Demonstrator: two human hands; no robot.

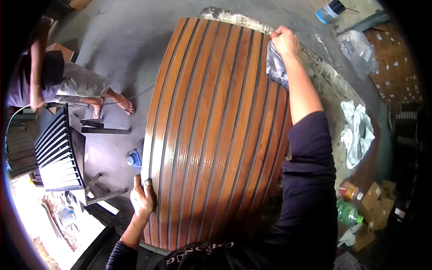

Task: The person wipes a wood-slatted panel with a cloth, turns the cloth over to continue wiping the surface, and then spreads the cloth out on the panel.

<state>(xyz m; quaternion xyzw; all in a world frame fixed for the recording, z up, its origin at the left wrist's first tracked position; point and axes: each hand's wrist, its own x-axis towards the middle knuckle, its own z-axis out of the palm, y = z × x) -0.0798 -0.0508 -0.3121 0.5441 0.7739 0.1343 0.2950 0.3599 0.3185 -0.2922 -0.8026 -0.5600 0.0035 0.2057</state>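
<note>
A glossy brown slatted wooden panel [211,121] with dark grooves lies in front of me. My left hand [143,196] grips its left edge near the close end, thumb on the top face and fingers against the side. At the far right corner my right hand [286,41] is closed on a grey rag [276,65], which hangs down over the panel's right edge. Part of the rag is hidden behind my wrist. My right sleeve covers some of the panel's right side.
Left of me, another person [72,78] stands near a dark slatted piece [60,148] on a stand. A blue container [133,158] sits on the floor. To the right are a pale cloth [356,132], a plastic bag [358,53], green bottle [348,212] and cardboard [375,207].
</note>
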